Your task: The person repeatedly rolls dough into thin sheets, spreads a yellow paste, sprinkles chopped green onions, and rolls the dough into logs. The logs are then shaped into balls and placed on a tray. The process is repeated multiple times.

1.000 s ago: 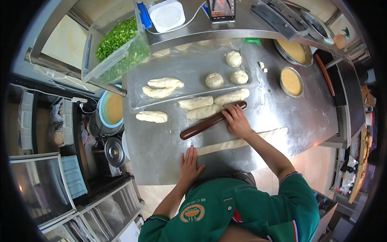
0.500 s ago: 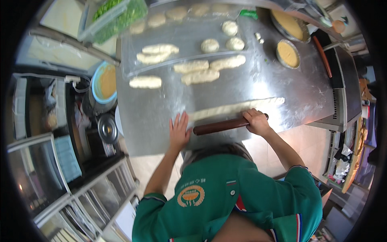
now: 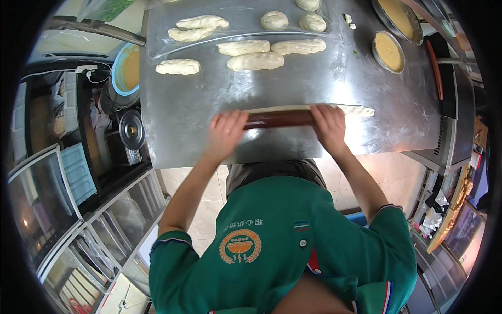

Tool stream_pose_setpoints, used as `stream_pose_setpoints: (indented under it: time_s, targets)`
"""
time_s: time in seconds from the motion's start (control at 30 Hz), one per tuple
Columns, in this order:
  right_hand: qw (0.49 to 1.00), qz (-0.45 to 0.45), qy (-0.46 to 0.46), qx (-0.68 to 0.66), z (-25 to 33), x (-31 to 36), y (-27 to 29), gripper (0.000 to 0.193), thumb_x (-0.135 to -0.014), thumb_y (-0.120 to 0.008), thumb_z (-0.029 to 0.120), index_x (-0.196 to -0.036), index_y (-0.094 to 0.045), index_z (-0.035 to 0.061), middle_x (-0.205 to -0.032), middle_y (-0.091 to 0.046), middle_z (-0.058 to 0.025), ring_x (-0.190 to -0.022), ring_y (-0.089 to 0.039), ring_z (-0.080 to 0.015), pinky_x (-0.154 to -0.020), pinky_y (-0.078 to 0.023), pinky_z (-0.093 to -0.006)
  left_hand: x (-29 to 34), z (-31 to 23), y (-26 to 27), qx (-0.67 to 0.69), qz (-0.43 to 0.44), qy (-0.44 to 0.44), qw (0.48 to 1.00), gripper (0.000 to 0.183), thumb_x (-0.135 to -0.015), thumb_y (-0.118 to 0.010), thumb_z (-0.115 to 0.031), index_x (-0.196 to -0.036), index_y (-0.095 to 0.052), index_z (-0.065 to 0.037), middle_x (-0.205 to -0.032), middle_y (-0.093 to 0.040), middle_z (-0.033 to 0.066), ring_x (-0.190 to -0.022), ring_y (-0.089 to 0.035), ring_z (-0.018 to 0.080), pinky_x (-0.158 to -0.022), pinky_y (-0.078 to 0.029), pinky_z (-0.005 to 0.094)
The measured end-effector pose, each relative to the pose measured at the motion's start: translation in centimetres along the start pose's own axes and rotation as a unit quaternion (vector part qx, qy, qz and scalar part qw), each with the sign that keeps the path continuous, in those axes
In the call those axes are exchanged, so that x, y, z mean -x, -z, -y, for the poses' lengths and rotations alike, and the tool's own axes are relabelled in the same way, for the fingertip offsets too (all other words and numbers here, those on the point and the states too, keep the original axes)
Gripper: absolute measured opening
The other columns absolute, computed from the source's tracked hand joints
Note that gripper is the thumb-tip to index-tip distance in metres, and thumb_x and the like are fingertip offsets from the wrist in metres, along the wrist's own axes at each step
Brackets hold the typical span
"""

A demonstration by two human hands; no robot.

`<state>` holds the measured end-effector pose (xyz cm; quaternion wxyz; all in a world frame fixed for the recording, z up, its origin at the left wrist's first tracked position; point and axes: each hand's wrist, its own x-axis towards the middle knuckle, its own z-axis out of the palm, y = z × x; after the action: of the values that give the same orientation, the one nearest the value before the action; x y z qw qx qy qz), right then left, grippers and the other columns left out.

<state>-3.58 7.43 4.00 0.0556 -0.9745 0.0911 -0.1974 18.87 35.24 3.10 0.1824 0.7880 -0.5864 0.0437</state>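
A dark wooden rolling pin (image 3: 278, 119) lies across a long strip of dough (image 3: 355, 110) on the steel worktable (image 3: 188, 104). My left hand (image 3: 225, 134) presses palm-down on the pin's left end. My right hand (image 3: 328, 125) presses on its right end. The strip's right end sticks out past my right hand; the rest is mostly hidden under the pin.
Several elongated dough pieces (image 3: 255, 60) and round dough balls (image 3: 274, 20) rest at the table's far side. Two metal bowls of yellow batter (image 3: 389, 51) stand at the right. A pot with yellow batter (image 3: 128, 68) and a metal lid (image 3: 132, 131) sit left of the table.
My left hand has gone from the bare table onto the pin's left end. The pin, held aslant by my right hand alone, now lies level over the dough strip under both hands.
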Motion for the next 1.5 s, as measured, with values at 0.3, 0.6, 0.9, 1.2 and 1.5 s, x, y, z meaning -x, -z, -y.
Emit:
stream_pose_setpoints:
  time_s: [0.3, 0.6, 0.9, 1.2, 1.5]
  targets:
    - [0.98, 0.171, -0.097, 0.013, 1.5, -4.2, -6.6, 0.089, -0.086, -0.062, 0.071, -0.146, -0.053, 0.0066, -0.155, -0.049, -0.0102, -0.143, -0.045, -0.0341, -0.111, -0.041, -0.0555, -3.3, 2.8, -4.1, 0.015, 0.116, 0.169, 0.979, 0.062, -0.096, -0.063, -0.038, -0.152, -0.049, -0.014, -0.16, -0.044, 0.008, -0.145, -0.043, 0.033, -0.12, -0.03, 0.0532]
    - [0.937, 0.308, -0.164, 0.023, 0.3, -7.4, -6.7, 0.095, -0.091, -0.054, 0.072, -0.158, -0.037, 0.0074, -0.165, -0.034, -0.0099, -0.151, -0.032, -0.0375, -0.117, -0.031, -0.0612, -7.0, 5.1, -4.7, -0.003, 0.09, 0.268, 0.959, 0.075, -0.099, -0.06, -0.041, -0.159, -0.033, -0.007, -0.166, -0.022, 0.0258, -0.15, -0.031, 0.0417, -0.12, -0.013, 0.0679]
    - [0.986, 0.077, -0.143, 0.026, -3.0, -12.1, -8.5, 0.08, -0.097, -0.053, 0.062, -0.154, -0.04, 0.0077, -0.152, -0.045, -0.018, -0.138, -0.042, -0.0379, -0.113, -0.033, -0.0573, -13.1, 8.2, -5.6, -0.094, -0.036, 0.289, 0.952, 0.076, -0.1, -0.058, -0.044, -0.158, -0.032, -0.004, -0.155, -0.037, 0.0263, -0.144, -0.036, 0.0407, -0.116, -0.018, 0.0693]
    - [0.983, 0.17, 0.066, -0.014, -1.4, -8.9, -5.4, 0.068, -0.088, -0.064, 0.061, -0.134, -0.06, 0.0114, -0.12, -0.063, -0.0124, -0.11, -0.059, -0.0314, -0.095, -0.044, -0.0453, -7.9, 4.4, -2.5, 0.011, 0.136, -0.025, 0.99, 0.073, -0.088, -0.074, -0.034, -0.15, -0.045, -0.008, -0.123, -0.061, 0.0157, -0.115, -0.057, 0.0363, -0.1, -0.04, 0.0505]
    - [0.971, 0.141, -0.188, -0.034, 2.7, -10.3, -8.6, 0.085, -0.099, -0.049, 0.062, -0.158, -0.032, 0.0044, -0.161, -0.029, -0.027, -0.149, -0.028, -0.0434, -0.119, -0.02, -0.0667, -6.2, 5.3, -3.9, -0.011, 0.096, 0.26, 0.961, 0.077, -0.102, -0.05, -0.052, -0.161, -0.028, -0.007, -0.169, -0.016, 0.0216, -0.155, -0.021, 0.0368, -0.12, -0.014, 0.0681]
